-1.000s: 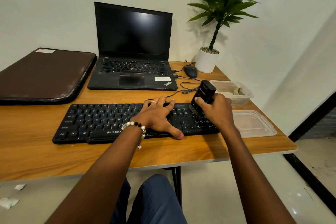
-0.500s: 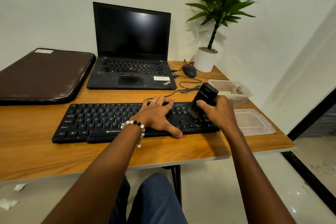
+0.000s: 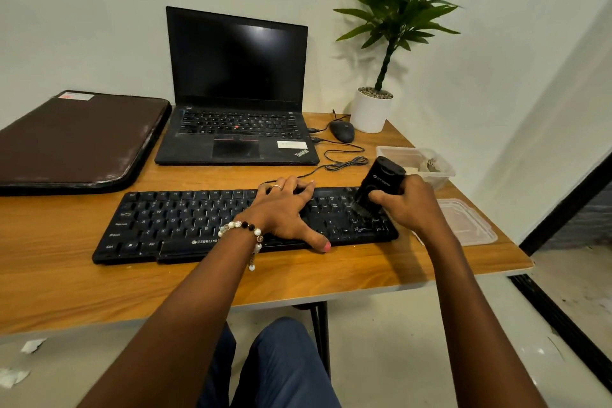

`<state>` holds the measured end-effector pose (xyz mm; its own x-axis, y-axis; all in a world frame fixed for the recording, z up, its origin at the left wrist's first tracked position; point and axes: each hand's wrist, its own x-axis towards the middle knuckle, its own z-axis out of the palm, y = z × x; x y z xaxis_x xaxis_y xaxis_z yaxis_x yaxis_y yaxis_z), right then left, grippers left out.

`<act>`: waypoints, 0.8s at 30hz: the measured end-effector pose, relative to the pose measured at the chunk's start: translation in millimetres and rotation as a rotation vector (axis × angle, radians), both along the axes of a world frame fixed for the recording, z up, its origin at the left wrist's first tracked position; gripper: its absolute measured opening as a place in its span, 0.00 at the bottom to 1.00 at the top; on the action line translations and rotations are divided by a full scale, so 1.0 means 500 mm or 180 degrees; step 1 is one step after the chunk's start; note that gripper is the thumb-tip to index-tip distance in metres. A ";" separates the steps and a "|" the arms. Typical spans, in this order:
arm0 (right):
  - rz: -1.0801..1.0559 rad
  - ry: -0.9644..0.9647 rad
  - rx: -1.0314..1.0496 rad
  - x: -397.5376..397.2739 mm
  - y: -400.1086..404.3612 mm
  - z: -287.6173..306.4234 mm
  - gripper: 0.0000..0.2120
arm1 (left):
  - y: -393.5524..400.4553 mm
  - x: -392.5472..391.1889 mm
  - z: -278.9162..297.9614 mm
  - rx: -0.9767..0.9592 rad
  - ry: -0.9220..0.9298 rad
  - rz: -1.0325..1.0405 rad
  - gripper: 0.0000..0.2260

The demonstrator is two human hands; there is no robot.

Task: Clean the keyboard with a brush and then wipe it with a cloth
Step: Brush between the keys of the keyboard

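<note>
Keyboard (image 3: pixel 185 225): black full-size wired board, lying flat on the wooden counter (image 3: pixel 347 272) in front of the laptop (image 3: pixel 236 99). Likely light rigid plastic that would slide under sideways strokes; best steadied from above on the key field, as it is now. Keys probably give under pressure, so light strokes suit it.

Brush (image 3: pixel 377 185): black block-bodied tool, bristles pointing down onto the keys at the keyboard's right end, body tilted back and to the right. Judged light and stiff in the body, soft at the bristles; take hold around the body, clear of the bristles.

Right hand (image 3: pixel 405 205): fingers and thumb wrapped round the brush body, holding it.

Left hand (image 3: pixel 281 209): fingers spread and laid flat across the keys right of centre, thumb at the front edge, holding nothing.

Cloth: not identifiable in view; wiping step judged not yet begun.

Nearby: clear plastic container (image 3: pixel 417 164) and its lid (image 3: pixel 467 222), both just right of the keyboard.
</note>
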<state>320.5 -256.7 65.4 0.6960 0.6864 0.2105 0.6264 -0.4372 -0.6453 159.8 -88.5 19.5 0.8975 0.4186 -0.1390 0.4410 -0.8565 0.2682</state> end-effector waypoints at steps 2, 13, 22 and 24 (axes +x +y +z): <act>-0.0212 -0.0351 -0.0225 0.009 -0.003 0.006 0.16 | 0.000 -0.001 0.002 -0.0011 -0.0005 0.0002 0.59; -0.0224 0.0183 0.0146 -0.020 -0.001 -0.013 0.17 | -0.004 -0.003 0.008 0.0026 -0.0014 -0.0020 0.58; -0.0340 0.0464 0.0525 -0.033 -0.008 -0.006 0.15 | -0.005 -0.004 0.008 0.0036 -0.0031 -0.0007 0.57; -0.0429 0.0184 0.0288 -0.030 -0.011 -0.017 0.16 | -0.006 -0.004 0.009 0.0035 -0.0029 -0.0009 0.57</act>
<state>305.6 -262.0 56.8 0.7932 0.5662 0.2241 0.5267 -0.4533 -0.7191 157.8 -91.6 24.0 0.8998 0.4176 -0.1262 0.4362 -0.8606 0.2627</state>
